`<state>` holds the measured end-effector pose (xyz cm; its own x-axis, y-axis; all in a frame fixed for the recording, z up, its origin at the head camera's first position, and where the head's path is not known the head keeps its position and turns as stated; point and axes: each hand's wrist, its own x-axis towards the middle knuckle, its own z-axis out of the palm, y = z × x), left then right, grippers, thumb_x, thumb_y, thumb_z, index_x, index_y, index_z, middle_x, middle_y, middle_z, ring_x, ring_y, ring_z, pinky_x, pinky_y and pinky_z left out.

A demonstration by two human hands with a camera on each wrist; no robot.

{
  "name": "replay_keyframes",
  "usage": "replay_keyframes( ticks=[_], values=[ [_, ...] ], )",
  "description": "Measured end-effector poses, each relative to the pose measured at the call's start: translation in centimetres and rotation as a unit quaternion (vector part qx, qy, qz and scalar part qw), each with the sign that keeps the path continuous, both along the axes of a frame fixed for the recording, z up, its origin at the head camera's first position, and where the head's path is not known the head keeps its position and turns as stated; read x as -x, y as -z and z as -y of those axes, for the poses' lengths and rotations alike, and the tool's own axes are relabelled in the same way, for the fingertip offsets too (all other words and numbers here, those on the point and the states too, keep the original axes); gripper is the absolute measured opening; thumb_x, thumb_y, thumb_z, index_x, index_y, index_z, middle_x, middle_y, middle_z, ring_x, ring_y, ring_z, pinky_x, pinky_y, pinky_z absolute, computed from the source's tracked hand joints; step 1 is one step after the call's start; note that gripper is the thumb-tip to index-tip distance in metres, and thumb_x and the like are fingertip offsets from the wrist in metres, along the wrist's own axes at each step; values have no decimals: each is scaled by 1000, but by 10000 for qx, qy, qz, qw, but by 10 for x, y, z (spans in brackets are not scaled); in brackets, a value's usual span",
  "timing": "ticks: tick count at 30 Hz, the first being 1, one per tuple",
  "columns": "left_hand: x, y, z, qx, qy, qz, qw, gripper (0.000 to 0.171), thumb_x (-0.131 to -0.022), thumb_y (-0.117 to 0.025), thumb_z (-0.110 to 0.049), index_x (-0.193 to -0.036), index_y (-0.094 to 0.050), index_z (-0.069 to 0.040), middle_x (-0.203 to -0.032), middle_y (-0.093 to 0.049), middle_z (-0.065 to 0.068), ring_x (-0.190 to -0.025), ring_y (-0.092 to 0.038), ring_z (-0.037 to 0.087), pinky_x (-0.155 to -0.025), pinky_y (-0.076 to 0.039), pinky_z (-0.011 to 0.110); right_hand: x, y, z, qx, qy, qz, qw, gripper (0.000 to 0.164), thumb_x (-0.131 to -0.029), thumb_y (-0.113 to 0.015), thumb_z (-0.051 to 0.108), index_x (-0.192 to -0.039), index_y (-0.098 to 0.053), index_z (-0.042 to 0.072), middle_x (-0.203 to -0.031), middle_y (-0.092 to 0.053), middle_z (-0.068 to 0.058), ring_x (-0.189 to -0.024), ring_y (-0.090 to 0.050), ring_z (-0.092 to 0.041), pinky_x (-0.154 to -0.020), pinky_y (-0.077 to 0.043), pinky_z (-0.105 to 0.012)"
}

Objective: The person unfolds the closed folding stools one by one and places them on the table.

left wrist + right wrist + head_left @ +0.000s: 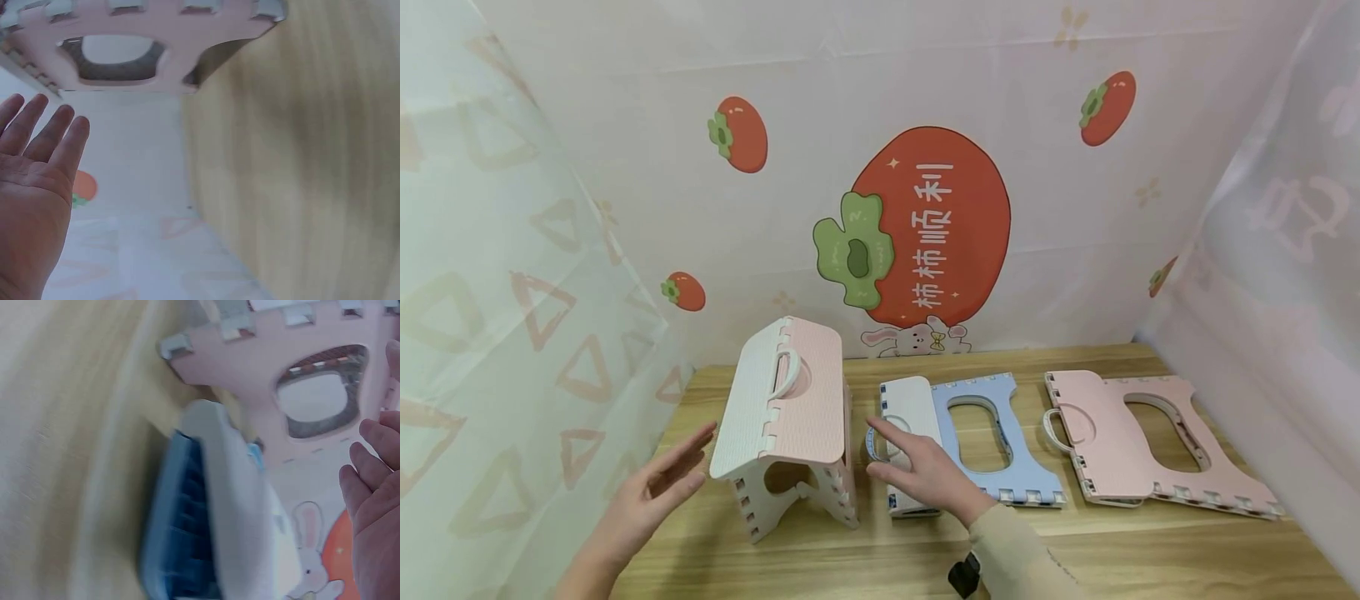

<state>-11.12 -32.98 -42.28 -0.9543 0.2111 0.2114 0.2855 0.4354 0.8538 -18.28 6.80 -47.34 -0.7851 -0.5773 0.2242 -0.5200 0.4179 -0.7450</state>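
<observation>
A pink-and-white folding step stool (pixel 808 375) stands unfolded at the left in the head view, a white carry handle (pixel 786 374) on its top. Beside its left edge is my left hand (pixel 632 504), fingers extended and holding nothing. My right hand (pixel 928 473), also with straight fingers and nothing in it, hovers over a folded blue-and-white stool (pixel 973 385) to the right, partly covering it. Both wrist views show a pink leg panel (pixel 187 31) with an oval cut-out. In the right wrist view, the white edge of the folded stool (pixel 237 506) lies close below the right hand.
A folded pink stool (pixel 1116 467) lies flat on the wooden table (pixel 895 567) at the right. Behind the table hangs a white backdrop (pixel 1030 50) with persimmon prints, and curtains (pixel 1285 275) close off both sides. A black wrist device (pixel 964 575) sits by the right sleeve.
</observation>
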Motion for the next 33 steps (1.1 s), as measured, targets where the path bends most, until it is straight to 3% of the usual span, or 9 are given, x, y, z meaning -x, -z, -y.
replay_keyframes(
  ticks=[4, 8, 15, 22, 28, 33],
  values=[
    [4, -19, -2, 573, -161, -324, 9977, 57, -103, -58, -6, -157, -43, -16, -159, -46, 7, -132, -43, -11, -99, -42, 8, 6, -12, -4, 15, -8, -405, 9992, 67, -103, -61, 41, -161, -34, 22, -163, -38, -3, -147, -41, -23, -115, -41, -51],
    [8, -34, -7, 1017, -185, -620, 9927, 62, -101, -63, -8, -158, -42, -21, -159, -46, 1, -134, -40, -12, -101, -34, 4, 12, -23, -4, 102, -129, -732, 9972, 71, -102, -63, 38, -162, -31, 20, -164, -36, -2, -147, -41, -22, -115, -42, -49],
    [20, -54, -23, 1386, -60, -973, 9855, 70, -96, -71, -12, -157, -42, -30, -160, -44, 2, -142, -33, -10, -103, -27, 1, 19, -47, 4, 110, -404, -990, 9942, 77, -101, -64, 41, -164, -26, 19, -167, -30, 3, -149, -36, -17, -117, -40, -47],
    [34, -61, -36, 1833, 163, -1139, 9763, 70, -94, -75, -20, -157, -44, -25, -162, -40, -6, -143, -33, -7, -104, -24, 1, 21, -69, 19, -111, -607, -855, 9944, 83, -99, -66, 44, -165, -20, 24, -168, -22, 11, -151, -30, -9, -120, -36, -42],
    [43, -62, -42, 1971, 329, -1161, 9729, 69, -95, -74, -23, -157, -44, -22, -163, -39, -5, -147, -31, -2, -107, -20, 1, 22, -80, 30, -339, -614, -901, 9935, 86, -97, -67, 48, -165, -17, 30, -169, -19, 13, -152, -28, -10, -120, -36, -42],
    [47, -60, -43, 2037, 438, -1209, 9705, 69, -95, -74, -23, -157, -44, -21, -163, -39, -4, -147, -32, 1, -108, -20, 4, 25, -84, 38, -419, -740, -1038, 9910, 89, -96, -67, 50, -166, -17, 26, -170, -16, 13, -154, -24, -9, -122, -34, -42]
  ],
)
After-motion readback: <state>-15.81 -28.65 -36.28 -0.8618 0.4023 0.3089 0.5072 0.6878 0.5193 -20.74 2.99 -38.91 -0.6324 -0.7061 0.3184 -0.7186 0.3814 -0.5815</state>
